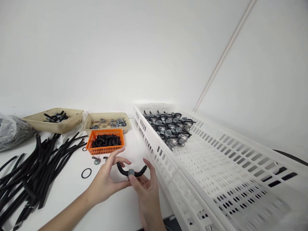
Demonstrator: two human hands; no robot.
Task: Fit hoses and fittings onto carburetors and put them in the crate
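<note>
A grey metal fitting (131, 172) with a curved black hose piece (122, 170) rising on each side is held in front of me, over the white table. My right hand (148, 189) grips it from the right, thumb on the grey part and index finger by the right hose end. My left hand (108, 178) pinches it from the left, its fingertips at the left hose and its thumb by the fitting. Behind my left hand lies a small grey part (96, 160) with a short black stub; another stub is partly hidden by the fingers. A black ring (86, 173) lies further left.
An orange basket (88, 145) holds short black hoses. Behind it are two beige trays (108, 116) of parts. Long black hoses (45, 166) and a plastic bag (14, 131) are at left. A large white crate (192, 173) with grey-black assemblies (168, 128) stands right.
</note>
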